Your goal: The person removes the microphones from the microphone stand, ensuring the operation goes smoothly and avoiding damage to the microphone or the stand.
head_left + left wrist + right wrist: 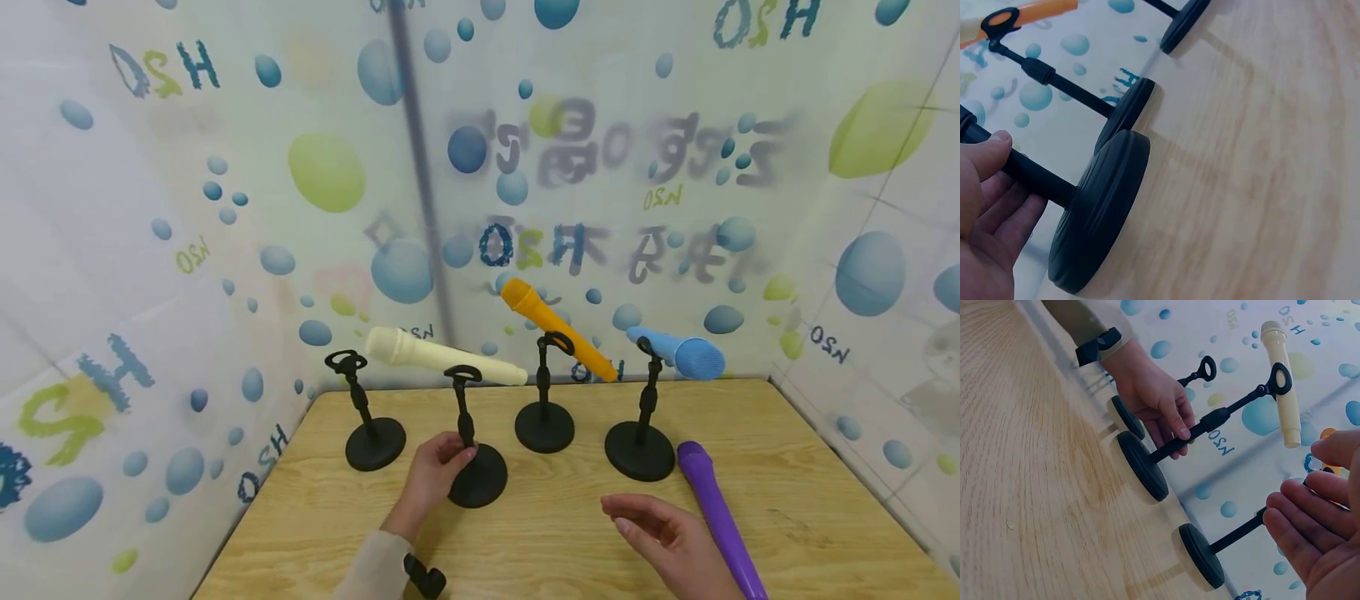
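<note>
My left hand (435,475) grips the upright pole of a black microphone stand (478,477), thumb on one side and fingers on the other, just above its round base. A cream microphone (450,358) lies across the ring at the top of that stand. In the right wrist view, the ring overlaps the cream microphone (1287,412). My right hand (675,542) holds nothing; its fingers are loosely extended, palm facing inward, over the table's front right. A purple microphone (720,517) lies on the table beside it, partly hidden behind that hand.
Another black stand (375,443) is at the left with a bare ring. Farther right, an orange microphone (558,325) slants on one stand (544,427), and a blue microphone (686,354) rests on another stand (640,451). A patterned curtain (322,175) rises behind the wooden table (570,533).
</note>
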A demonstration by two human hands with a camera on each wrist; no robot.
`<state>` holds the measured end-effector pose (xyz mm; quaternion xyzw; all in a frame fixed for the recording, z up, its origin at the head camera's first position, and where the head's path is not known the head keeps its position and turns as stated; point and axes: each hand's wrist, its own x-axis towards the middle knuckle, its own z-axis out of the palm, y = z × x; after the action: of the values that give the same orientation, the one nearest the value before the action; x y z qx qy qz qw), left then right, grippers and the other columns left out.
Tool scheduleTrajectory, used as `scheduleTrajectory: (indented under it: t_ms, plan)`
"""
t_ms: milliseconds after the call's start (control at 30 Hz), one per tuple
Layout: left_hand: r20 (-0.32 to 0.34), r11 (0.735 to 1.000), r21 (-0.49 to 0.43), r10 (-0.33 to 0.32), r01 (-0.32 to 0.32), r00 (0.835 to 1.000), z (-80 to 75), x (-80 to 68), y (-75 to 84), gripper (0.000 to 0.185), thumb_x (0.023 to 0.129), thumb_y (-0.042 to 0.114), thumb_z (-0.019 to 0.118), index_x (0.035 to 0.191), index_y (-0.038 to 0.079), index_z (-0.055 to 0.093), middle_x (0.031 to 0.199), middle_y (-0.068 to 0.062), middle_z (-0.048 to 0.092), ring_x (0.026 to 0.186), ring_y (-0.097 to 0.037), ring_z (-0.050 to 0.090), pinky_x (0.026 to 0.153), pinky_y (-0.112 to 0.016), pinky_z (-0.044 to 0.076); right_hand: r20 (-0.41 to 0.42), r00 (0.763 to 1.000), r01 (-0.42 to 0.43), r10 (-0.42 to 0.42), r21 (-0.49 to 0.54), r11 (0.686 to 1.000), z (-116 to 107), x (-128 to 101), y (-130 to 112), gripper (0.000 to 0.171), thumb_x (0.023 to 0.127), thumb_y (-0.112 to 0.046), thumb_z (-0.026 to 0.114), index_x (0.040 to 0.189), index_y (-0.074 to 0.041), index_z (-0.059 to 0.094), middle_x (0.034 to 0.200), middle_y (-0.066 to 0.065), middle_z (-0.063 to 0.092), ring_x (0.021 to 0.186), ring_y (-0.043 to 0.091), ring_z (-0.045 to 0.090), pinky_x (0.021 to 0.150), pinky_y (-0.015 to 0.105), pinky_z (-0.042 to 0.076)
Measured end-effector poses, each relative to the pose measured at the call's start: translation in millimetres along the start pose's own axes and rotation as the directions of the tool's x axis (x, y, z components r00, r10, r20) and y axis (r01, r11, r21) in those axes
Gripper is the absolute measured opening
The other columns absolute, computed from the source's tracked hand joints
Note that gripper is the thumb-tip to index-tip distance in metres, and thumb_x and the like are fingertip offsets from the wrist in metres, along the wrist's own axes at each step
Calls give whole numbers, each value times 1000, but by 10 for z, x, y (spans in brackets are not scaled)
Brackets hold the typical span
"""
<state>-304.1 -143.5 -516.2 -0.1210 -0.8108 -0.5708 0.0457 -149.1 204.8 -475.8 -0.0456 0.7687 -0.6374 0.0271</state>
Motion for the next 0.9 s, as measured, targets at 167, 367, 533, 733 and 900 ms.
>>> scheduleTrajectory:
  t_ms: [167, 367, 533, 733, 900]
  plan:
    - [37, 1000, -12, 17, -16, 999, 22, -102, 11, 19, 103, 10, 74, 119, 0, 75, 115, -15, 82, 106, -20, 78, 93, -28, 62, 13, 1000, 1, -1, -2, 1000, 4, -3, -11, 40, 107, -18, 69, 141, 4, 65, 141, 27, 69, 114, 4, 74, 92, 17, 58]
    - [82, 1000, -14, 20, -19, 996, 50, -192, 52, 20, 103, 12, 74, 120, 1, 75, 117, -14, 82, 107, -20, 78, 92, -24, 61, 8, 1000, -5, 5, -25, 1000, 23, -9, -46, 39, 106, -19, 70, 139, 2, 67, 139, 24, 71, 114, 5, 74, 92, 17, 58]
    - [122, 1000, -27, 7, -4, 993, 81, -276, 113, 21, 103, 13, 74, 121, 1, 75, 118, -14, 81, 109, -24, 77, 91, -18, 58, 18, 1000, -5, 6, -55, 999, 23, -7, -113, 39, 106, -22, 70, 139, -1, 68, 140, 21, 71, 113, 0, 72, 94, 17, 58]
    - [154, 998, -65, 10, 0, 988, 120, -393, 179, 19, 102, 11, 75, 119, 2, 76, 118, -16, 81, 106, -12, 77, 92, -17, 57, 14, 999, 51, -50, -89, 995, 43, 2, -258, 37, 107, -23, 69, 139, -4, 68, 139, 18, 72, 115, -1, 71, 95, 18, 57]
    - [175, 997, -74, 13, 0, 984, 160, -471, 214, 17, 102, 11, 75, 118, 4, 76, 117, -13, 82, 104, -5, 76, 91, -17, 57, -8, 991, 134, -136, -125, 983, 95, -11, -395, 31, 106, -21, 70, 135, -9, 71, 134, 12, 76, 115, 2, 72, 93, 17, 57]
